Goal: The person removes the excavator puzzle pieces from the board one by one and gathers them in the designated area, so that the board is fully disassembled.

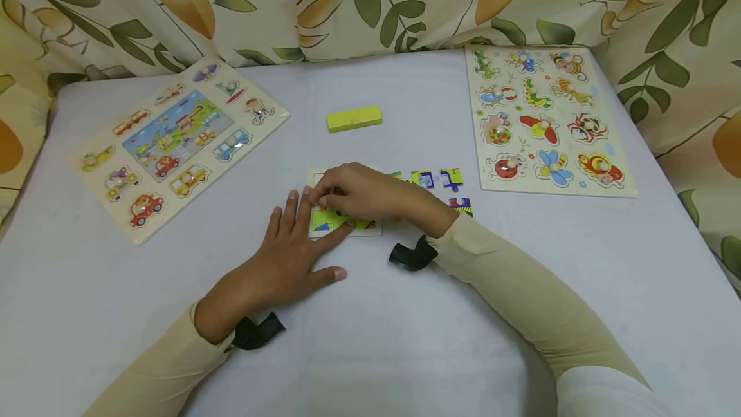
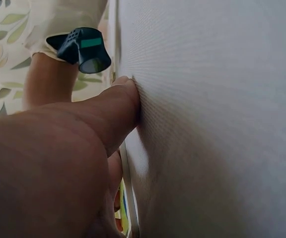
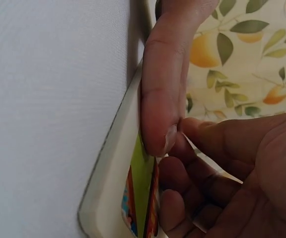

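Observation:
My left hand [image 1: 286, 259] lies flat with fingers spread, its forefinger and neighbouring fingertips on a small pale-framed jigsaw board [image 1: 376, 233]. Green picture pieces [image 1: 324, 221] show along the board's lower part. Over the board's upper part bends my right hand [image 1: 370, 192], fingers curled down and thumb close to them. In the right wrist view its fingertips [image 3: 173, 203] meet the picture surface, right beside a left fingertip; I cannot tell whether a piece is between them. Loose jigsaw pieces [image 1: 451, 179] lie just right of the board, partly behind the right wrist.
A yellow block [image 1: 354, 119] lies beyond the board. At the left stands a vehicle peg puzzle [image 1: 179, 140], at the right an insect peg puzzle [image 1: 547, 121]. Leaf-patterned curtain [image 1: 370, 5] borders the white-covered table [image 1: 405, 340]. Both wrists wear black straps [image 1: 413, 255].

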`<state>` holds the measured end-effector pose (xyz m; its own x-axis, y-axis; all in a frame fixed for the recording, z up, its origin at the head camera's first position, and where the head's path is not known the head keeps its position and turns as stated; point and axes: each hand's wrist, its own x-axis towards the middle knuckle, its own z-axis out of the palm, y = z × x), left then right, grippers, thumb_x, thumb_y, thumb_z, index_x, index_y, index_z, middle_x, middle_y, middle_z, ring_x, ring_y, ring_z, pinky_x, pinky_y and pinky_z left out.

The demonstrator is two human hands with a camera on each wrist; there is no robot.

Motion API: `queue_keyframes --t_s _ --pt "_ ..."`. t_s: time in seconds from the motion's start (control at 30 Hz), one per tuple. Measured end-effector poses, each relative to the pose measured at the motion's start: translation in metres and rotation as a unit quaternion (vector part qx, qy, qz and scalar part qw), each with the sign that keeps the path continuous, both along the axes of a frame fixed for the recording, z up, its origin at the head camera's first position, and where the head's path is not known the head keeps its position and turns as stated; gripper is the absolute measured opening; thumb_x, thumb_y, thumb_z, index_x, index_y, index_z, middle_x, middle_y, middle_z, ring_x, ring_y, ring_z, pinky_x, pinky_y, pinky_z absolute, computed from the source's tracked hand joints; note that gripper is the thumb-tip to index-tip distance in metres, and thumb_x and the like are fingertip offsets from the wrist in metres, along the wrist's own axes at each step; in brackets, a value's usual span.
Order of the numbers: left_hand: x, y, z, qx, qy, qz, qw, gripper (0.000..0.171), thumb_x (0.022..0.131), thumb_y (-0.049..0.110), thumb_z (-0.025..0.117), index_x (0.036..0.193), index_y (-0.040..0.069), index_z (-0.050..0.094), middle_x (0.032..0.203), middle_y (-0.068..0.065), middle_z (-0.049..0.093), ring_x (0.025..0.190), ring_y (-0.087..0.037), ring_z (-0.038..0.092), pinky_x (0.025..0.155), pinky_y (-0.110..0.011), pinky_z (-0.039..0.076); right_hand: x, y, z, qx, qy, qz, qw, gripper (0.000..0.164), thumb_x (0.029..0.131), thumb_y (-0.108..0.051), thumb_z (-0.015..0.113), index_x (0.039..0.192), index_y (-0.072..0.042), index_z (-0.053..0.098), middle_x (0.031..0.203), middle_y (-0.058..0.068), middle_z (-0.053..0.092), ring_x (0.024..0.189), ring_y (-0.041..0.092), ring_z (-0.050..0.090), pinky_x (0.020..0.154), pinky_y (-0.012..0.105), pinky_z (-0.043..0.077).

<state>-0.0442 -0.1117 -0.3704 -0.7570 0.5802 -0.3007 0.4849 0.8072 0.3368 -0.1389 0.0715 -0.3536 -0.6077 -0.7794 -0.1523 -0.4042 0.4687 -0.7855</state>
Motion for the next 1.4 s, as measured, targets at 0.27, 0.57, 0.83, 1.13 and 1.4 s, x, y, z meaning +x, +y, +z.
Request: queue_keyframes --t_s 0.27,0.57,0.83,1.13,1.4 --pt "-0.001 0.001 0.0 -0.002 0.002 0.002 1.0 0.071 0.091 0.059 0.057 0.152 0.034 0.032 0.156 -0.024 -0.022 0.139 -0.045 -0.024 0.107 -0.066 -0.003 -0.001 0.005 0.002 0.001 0.008 -0.003 1.0 0.019 0.097 -0.006 0.058 0.11 -0.008 0.073 0.101 -0.001 0.063 0.092 0.013 0.056 0.083 0.027 0.045" --pt "0.0 0.0 0.002 -0.006 0.001 0.003 1.0 0.071 0.091 0.059 0.056 0.152 0.034 0.032 0.155 -0.026 -0.02 0.139 -0.046 -0.022 0.107 -0.067 -0.002 -0.001 0.007 -0.001 -0.012 -0.006 0.001 1.0 0.013 0.093 -0.006 0.063 0.102 -0.008 0.071 0.094 0.002 0.061 0.085 0.014 0.056 0.077 0.027 0.046" --pt "0.0 -0.001 0.002 0.001 0.006 0.0 1.0 0.07 0.092 0.058 0.056 0.152 0.033 0.032 0.156 -0.026 -0.02 0.139 -0.046 -0.022 0.107 -0.067 -0.002 -0.002 0.006 -0.002 -0.023 -0.023 0.004 0.999 0.009 0.094 -0.005 0.061 0.099 -0.009 0.068 0.087 0.0 0.064 0.079 0.013 0.056 0.075 0.027 0.046" --pt "0.0 0.0 0.001 0.006 0.002 0.005 1.0 0.071 0.09 0.058 0.059 0.152 0.032 0.034 0.156 -0.026 -0.019 0.139 -0.046 -0.023 0.107 -0.066 -0.003 -0.003 0.011 0.003 -0.046 -0.022 -0.034 0.998 0.013 0.098 -0.006 0.057 0.103 -0.01 0.068 0.088 0.0 0.064 0.08 0.015 0.054 0.074 0.029 0.045" --pt "0.0 0.0 0.001 0.003 0.0 0.01 0.9999 0.071 0.09 0.058 0.059 0.152 0.032 0.034 0.156 -0.027 -0.018 0.14 -0.046 -0.021 0.107 -0.065 -0.003 -0.002 0.02 0.006 -0.052 -0.016 -0.065 0.996 0.017 0.099 -0.006 0.055 0.11 -0.005 0.068 0.099 0.001 0.063 0.088 0.017 0.052 0.077 0.03 0.043"
